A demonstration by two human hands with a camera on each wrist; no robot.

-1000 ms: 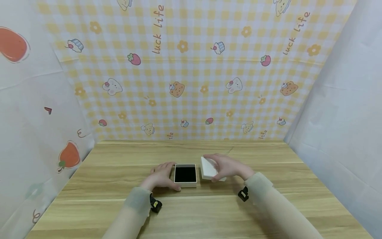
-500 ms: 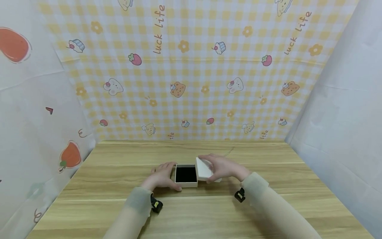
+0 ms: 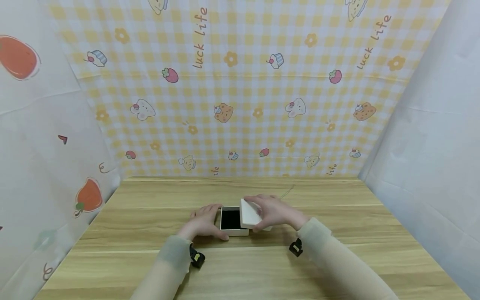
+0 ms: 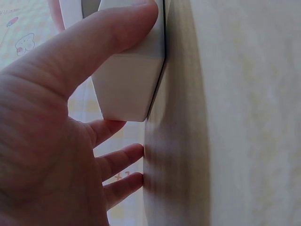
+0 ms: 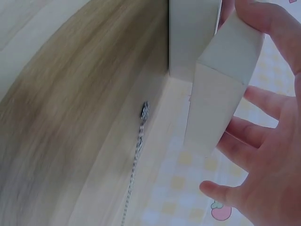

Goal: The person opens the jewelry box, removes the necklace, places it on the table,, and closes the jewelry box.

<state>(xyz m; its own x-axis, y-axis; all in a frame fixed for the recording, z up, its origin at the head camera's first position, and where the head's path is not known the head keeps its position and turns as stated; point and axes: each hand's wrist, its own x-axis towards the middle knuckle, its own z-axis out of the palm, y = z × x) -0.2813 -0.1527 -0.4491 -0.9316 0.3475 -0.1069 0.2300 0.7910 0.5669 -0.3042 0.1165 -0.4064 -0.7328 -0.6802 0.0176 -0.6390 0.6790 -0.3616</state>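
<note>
A small white box (image 3: 234, 233) with a black interior (image 3: 230, 219) sits on the wooden table. My left hand (image 3: 202, 221) holds it from the left, thumb at the front wall and index finger at the back; the left wrist view shows the other fingers off it. With thumb and fingers on opposite edges, my right hand (image 3: 275, 211) grips the white lid (image 3: 247, 214). That lid is tilted, its left edge over the right part of the box and its right side lower. In the right wrist view the lid (image 5: 216, 103) stands at an angle beside the box (image 5: 193, 42).
Behind my right hand a thin silvery chain (image 5: 136, 146) lies on the wooden table (image 3: 150, 266). A yellow checked cloth (image 3: 240, 83) hangs at the table's back edge. Pale cloths hang on the left (image 3: 33, 166) and right (image 3: 431, 146).
My right hand has moved left with the lid, from beside the box to partly over its right side. My left hand and the box have stayed in place.
</note>
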